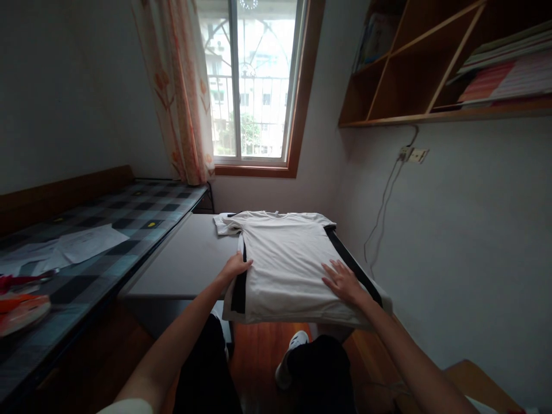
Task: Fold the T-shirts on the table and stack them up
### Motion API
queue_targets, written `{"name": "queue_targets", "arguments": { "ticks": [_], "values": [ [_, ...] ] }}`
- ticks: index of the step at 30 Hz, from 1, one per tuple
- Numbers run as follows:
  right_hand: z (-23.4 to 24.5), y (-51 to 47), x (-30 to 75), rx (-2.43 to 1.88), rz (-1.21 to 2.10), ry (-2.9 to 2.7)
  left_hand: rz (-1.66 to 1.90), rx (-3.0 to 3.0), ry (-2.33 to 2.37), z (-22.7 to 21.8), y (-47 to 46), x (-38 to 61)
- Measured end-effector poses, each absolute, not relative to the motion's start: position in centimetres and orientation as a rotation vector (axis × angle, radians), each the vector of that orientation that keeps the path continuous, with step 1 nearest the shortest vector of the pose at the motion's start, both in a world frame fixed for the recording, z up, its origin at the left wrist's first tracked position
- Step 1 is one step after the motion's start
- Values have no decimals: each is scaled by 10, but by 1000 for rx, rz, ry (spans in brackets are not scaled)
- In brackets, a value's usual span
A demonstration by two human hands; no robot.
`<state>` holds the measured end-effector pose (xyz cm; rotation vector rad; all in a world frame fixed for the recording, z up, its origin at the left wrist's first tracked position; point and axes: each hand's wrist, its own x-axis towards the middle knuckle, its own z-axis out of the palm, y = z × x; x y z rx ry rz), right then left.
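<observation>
A white short-sleeved T-shirt (284,259) lies spread over the grey table, collar toward the window. Black fabric shows along both its sides, and its hem hangs past the near table edge. My left hand (235,267) is closed on the shirt's left side edge, thumb on top; some of its fingers are hidden. On the lower right of the shirt front, my right hand (342,282) rests flat with its fingers spread.
The grey table (190,256) stands beside a bed (168,207) with a checked cover, where papers (92,244) and an orange-and-clear item (23,310) lie. Cables (382,207) hang from a wall socket at the right. Wooden shelves (409,80) with books are overhead.
</observation>
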<state>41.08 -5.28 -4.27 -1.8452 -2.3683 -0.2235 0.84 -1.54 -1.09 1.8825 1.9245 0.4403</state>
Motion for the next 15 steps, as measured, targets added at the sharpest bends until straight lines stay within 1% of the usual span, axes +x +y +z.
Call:
{"name": "queue_targets", "arguments": {
  "ticks": [4, 8, 12, 15],
  "values": [
    [-53, -54, 412, -1880, -146, -2414, 363, 1984, 1979, -13, -30, 29],
    [-55, -54, 411, -1913, -149, -2405, 448, 2117, 1959, -24, -48, 40],
    [-53, -63, 391, -1946, -135, -2372, 532, 2146, 1843, -29, -44, 14],
    [-45, -85, 355, -1962, -129, -2353, 534, 2139, 1857, -20, -31, -28]
  ]
}}
